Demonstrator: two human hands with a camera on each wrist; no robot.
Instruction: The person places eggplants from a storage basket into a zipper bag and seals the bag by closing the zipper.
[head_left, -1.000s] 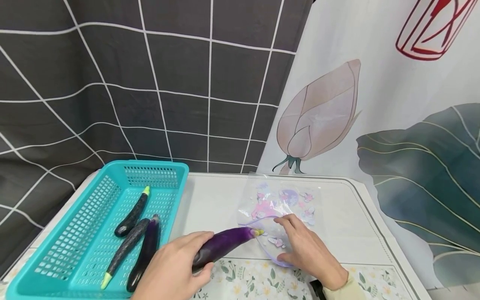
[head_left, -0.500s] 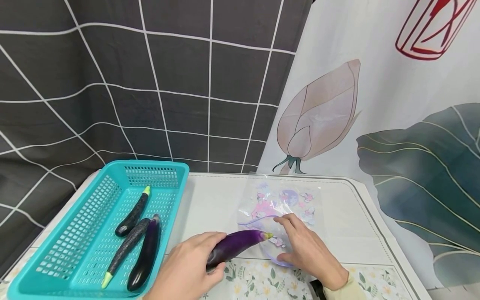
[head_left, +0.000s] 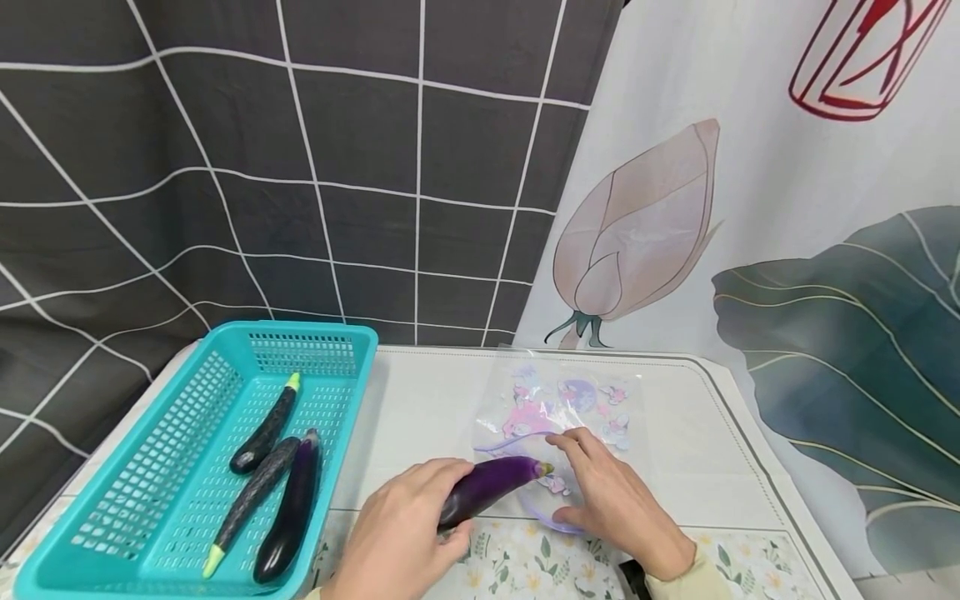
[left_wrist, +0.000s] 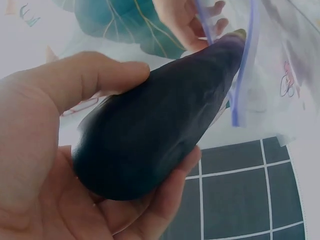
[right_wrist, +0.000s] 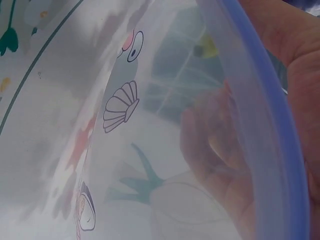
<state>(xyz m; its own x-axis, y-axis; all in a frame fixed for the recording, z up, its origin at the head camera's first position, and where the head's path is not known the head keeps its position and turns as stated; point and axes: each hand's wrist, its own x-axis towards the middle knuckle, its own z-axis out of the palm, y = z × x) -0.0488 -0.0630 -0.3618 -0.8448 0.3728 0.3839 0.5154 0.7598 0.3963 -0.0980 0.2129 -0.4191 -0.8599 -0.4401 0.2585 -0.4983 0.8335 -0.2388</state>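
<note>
My left hand (head_left: 408,525) grips a glossy dark purple eggplant (head_left: 491,485) by its thick end, thumb on one side and fingers on the other. The eggplant's narrow, yellow-green stem end points right, at the mouth of a clear zip bag (head_left: 498,417) with pink and purple cartoon prints. In the left wrist view the stem end reaches the bag's purple zip strip (left_wrist: 237,107). My right hand (head_left: 611,500) is at the bag mouth, thumb and fingers spread apart between its two lips. Through the film, its fingers (right_wrist: 192,145) appear bent in the right wrist view.
A turquoise basket (head_left: 356,358) stands on the left, holding another eggplant (head_left: 292,508) and two dark, rough-skinned vegetables with light green tips (head_left: 266,429). A white cover with a floral front strip (head_left: 517,567) lies over the table. Dark grid cloth (head_left: 360,150) hangs behind.
My left hand has carried the eggplant to the right, bringing its stem end further over the bag mouth. The right hand and the bag have stayed almost still.
</note>
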